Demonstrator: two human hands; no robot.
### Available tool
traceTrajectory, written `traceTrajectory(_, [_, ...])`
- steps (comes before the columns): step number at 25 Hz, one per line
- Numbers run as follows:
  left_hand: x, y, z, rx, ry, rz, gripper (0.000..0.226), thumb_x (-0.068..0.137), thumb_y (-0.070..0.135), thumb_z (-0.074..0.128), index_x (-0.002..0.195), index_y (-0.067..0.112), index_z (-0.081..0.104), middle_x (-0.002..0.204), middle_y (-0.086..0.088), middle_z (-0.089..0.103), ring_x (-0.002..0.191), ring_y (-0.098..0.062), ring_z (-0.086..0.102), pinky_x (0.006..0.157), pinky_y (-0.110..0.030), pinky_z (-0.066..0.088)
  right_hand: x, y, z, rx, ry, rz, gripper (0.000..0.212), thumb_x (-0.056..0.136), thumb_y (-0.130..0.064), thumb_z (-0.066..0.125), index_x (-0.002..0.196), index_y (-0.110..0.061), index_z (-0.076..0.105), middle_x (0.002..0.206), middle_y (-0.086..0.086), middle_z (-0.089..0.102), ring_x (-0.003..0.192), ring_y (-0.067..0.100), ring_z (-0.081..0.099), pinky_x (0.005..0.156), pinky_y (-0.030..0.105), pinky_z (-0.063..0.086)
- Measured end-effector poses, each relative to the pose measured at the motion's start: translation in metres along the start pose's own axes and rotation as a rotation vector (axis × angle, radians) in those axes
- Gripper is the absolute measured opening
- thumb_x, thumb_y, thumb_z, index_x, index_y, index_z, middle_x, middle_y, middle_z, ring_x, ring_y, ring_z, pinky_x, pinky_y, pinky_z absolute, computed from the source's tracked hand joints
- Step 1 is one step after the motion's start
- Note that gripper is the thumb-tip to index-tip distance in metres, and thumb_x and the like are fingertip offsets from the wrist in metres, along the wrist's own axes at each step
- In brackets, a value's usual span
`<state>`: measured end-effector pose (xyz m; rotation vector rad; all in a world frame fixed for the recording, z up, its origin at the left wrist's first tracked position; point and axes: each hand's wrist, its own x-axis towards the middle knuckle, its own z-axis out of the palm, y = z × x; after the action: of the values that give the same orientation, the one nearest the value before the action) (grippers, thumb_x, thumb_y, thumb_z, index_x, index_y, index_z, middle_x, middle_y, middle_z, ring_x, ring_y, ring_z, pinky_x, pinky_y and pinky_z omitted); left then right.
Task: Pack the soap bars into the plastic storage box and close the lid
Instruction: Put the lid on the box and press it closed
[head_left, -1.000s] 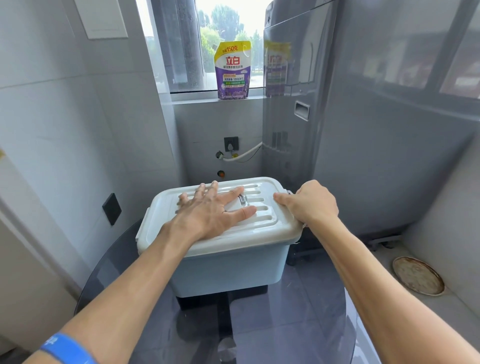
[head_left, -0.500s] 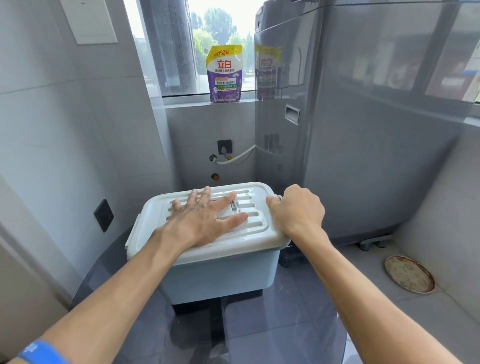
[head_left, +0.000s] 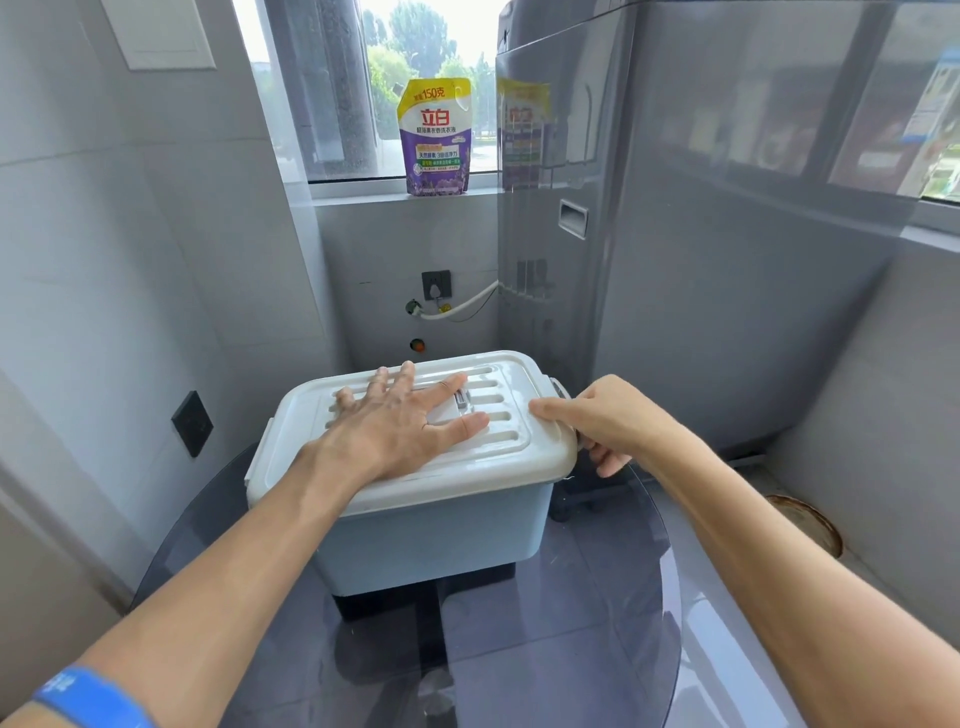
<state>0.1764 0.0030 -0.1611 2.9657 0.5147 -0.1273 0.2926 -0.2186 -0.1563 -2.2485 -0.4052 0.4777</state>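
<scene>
A pale blue plastic storage box (head_left: 436, 535) stands on a round dark glass table (head_left: 571, 623). Its white ribbed lid (head_left: 524, 441) lies on top of the box. My left hand (head_left: 400, 426) rests flat on the lid with its fingers spread. At the lid's right end my right hand (head_left: 597, 421) has the thumb on top and the fingers curled under the rim, by the side latch. No soap bars are in view; the box's inside is hidden.
A tall grey washing machine (head_left: 701, 234) stands right behind the box. A purple and yellow detergent pouch (head_left: 435, 137) sits on the window sill. Tiled wall with a black socket (head_left: 192, 423) is at the left. A round floor drain (head_left: 810, 522) lies at the right.
My right hand has opened from a fist on the lid's corner and its fingers now curl under the right rim. The left hand stays flat on the lid.
</scene>
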Motion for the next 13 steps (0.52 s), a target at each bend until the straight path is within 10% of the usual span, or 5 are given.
traceTrajectory(8, [0.000, -0.001, 0.002, 0.000, -0.001, 0.004, 0.089, 0.058, 0.099, 0.004, 0.141, 0.067, 0.000, 0.165, -0.001, -0.007, 0.150, -0.026, -0.011, 0.114, -0.064, -0.002, 0.013, -0.001, 0.008, 0.076, -0.011, -0.201, 0.057, 0.084, -0.026, 0.074, 0.032, -0.019, 0.051, 0.035, -0.013, 0.048, 0.029, 0.003, 0.041, 0.033, 0.010, 0.029])
traceTrajectory(13, [0.000, 0.000, 0.001, 0.012, -0.003, 0.006, 0.088, 0.060, 0.098, 0.005, 0.142, 0.066, 0.000, 0.165, 0.000, -0.007, 0.150, -0.026, -0.010, 0.115, -0.064, 0.000, 0.012, 0.006, 0.018, 0.389, 0.010, -0.072, 0.041, 0.075, -0.030, 0.081, 0.059, -0.019, 0.045, 0.047, -0.005, 0.043, 0.037, 0.012, 0.034, 0.038, 0.019, 0.028])
